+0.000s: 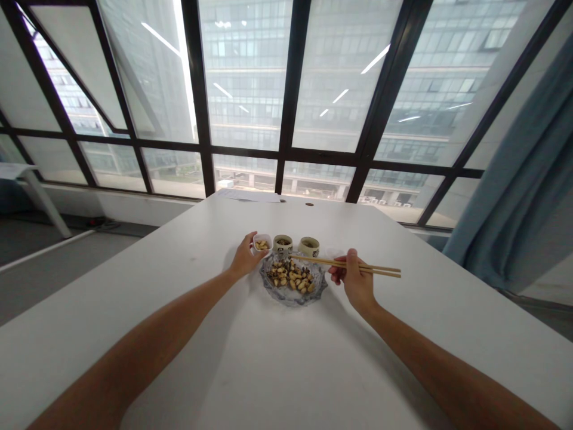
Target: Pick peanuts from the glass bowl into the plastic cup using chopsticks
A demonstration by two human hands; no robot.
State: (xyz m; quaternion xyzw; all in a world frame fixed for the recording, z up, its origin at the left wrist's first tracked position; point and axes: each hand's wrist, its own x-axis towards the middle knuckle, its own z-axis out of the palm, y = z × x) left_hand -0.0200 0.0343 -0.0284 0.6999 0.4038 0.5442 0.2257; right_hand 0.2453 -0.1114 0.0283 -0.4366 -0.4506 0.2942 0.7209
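A clear glass dish (293,295) of mixed nuts and beans sits on the white table (277,364). Behind it stand three small cups: a white one (262,241) with pale nuts, a middle cup (283,243) and a right cup (309,245). My left hand (244,258) is closed on the side of the white cup. My right hand (353,279) grips a pair of wooden chopsticks (380,270), whose tips reach left over the dish near its far rim.
Papers (250,195) lie at the table's far edge beside a small round hole (309,204). A wall of black-framed windows (286,119) stands beyond, a blue curtain (523,197) hangs at the right, and another white table (18,173) is far left.
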